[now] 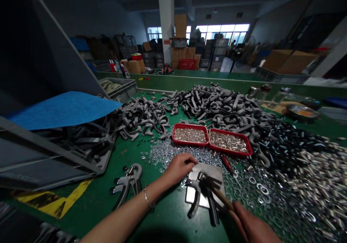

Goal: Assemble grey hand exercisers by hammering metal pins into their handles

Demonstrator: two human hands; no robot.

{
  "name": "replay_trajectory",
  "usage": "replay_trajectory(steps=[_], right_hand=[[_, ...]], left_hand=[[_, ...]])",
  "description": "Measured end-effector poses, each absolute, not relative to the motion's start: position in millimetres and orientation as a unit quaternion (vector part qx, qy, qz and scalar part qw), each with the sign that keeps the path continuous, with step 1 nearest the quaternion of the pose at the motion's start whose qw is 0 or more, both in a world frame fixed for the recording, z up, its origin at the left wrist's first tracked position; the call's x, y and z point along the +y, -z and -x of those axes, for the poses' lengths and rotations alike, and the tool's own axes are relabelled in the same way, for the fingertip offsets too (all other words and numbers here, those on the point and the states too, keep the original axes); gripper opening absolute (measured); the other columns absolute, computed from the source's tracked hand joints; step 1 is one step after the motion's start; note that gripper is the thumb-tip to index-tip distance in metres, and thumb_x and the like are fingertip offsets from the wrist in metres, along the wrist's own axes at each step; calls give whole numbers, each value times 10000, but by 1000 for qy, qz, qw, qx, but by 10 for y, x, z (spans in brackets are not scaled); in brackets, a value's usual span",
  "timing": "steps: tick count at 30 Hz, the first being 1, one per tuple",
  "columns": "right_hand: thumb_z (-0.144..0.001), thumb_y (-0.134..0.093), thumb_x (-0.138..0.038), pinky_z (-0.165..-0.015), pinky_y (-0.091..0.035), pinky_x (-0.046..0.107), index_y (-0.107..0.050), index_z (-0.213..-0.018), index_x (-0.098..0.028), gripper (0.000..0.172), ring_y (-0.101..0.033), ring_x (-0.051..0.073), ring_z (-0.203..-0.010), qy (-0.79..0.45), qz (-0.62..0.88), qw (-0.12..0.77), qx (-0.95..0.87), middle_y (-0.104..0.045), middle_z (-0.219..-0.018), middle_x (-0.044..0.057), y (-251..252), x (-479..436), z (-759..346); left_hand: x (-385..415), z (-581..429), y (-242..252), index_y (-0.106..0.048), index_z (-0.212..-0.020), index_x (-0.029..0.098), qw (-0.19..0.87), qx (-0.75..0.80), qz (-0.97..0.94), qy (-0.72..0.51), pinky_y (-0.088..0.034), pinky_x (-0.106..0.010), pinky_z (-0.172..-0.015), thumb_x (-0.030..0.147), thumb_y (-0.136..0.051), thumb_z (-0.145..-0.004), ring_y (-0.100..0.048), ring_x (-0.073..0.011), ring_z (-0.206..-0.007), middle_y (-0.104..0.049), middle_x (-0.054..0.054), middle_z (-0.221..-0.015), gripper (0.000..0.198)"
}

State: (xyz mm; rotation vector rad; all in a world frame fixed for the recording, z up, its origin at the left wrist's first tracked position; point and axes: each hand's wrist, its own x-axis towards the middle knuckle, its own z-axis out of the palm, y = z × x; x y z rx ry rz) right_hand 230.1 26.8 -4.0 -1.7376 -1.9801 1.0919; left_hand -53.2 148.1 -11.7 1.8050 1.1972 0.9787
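My right hand (253, 225) is wrapped around the wooden handle of a hammer (223, 199), whose dark, blurred head is over a metal plate (217, 169). On that plate lies a hand grip strengthener (195, 199) with two dark handles and a small spring, partly covered by the hammer. My left hand (179, 167) rests at the plate's upper left corner. Its fingers are curled together at the tips, and anything between them is hidden. Left of my left forearm are assembled hand grips (130, 181), lying on the green table.
Two red trays (189, 144) of small metal parts stand beyond the plate. Loose washers (252, 180) and metal sleeves (320, 174) spread to the right. Grey handle pieces (217, 102) are heaped behind. At left stands a grey crate (54, 167); a red-handled tool (227, 164) lies near the plate.
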Motion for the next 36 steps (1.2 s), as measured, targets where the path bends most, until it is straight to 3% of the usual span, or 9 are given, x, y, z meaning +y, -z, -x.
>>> replay_trajectory(steps=[5,8,11,14,17,22,28,36], right_hand=[[-875,-459,-672,-767,-563,336,-682,-1032,-249,502,-701,298,-935,-405,644,214,-613,-750,-1084,108,126,256,-2394],[-855,-503,-680,-708,-556,312,-668,-999,-250,482,-690,259,-804,-432,654,299,-545,-751,-902,77,146,178,-2346],[-868,-487,-684,-618,-536,280,-631,-965,-252,466,-651,205,-660,-467,644,344,-499,-680,-706,22,265,105,-2239],[-864,-485,-705,-384,-389,214,-559,-1016,-256,480,-510,118,-426,-552,627,374,-403,-618,-651,-29,443,83,-2156],[-799,-538,-754,-294,-198,186,-508,-1024,-252,552,-350,60,-299,-619,602,385,-326,-603,-633,-52,564,100,-2134],[-804,-583,-700,-315,-202,172,-499,-997,-241,505,-400,56,-298,-614,593,419,-309,-551,-577,-80,589,119,-2153],[-869,-499,-671,-297,-138,178,-494,-1008,-231,462,-364,47,-254,-618,583,393,-353,-643,-615,-50,671,121,-2176],[-905,-457,-667,-312,-166,188,-496,-970,-226,448,-413,51,-284,-606,581,365,-402,-649,-648,-47,669,147,-2217]], left_hand=[[1426,307,244,-729,-848,164,488,472,-638,-363,-497,-277,-762,157,-654,-753,-670,-175,-812,-737,-25,-849,121],[1474,241,261,-730,-873,159,498,489,-624,-351,-497,-273,-736,206,-671,-758,-670,-177,-791,-740,-31,-847,138],[1502,257,249,-722,-872,180,414,511,-669,-347,-488,-281,-755,191,-617,-789,-657,-174,-794,-726,-16,-837,135],[1501,306,244,-702,-843,185,341,506,-712,-349,-477,-287,-801,151,-577,-792,-643,-172,-831,-708,-14,-851,139],[1485,331,284,-692,-900,177,378,511,-691,-345,-488,-272,-763,184,-606,-793,-649,-167,-796,-710,-17,-840,138],[1467,294,340,-681,-849,167,428,532,-667,-297,-477,-269,-695,259,-608,-831,-637,-172,-725,-710,-26,-782,118],[1471,210,325,-671,-780,182,277,495,-784,-251,-451,-329,-836,249,-524,-922,-596,-204,-861,-663,-53,-849,214],[1473,138,401,-670,-765,187,211,506,-805,-227,-420,-343,-840,237,-574,-924,-586,-203,-828,-640,-35,-804,192]])
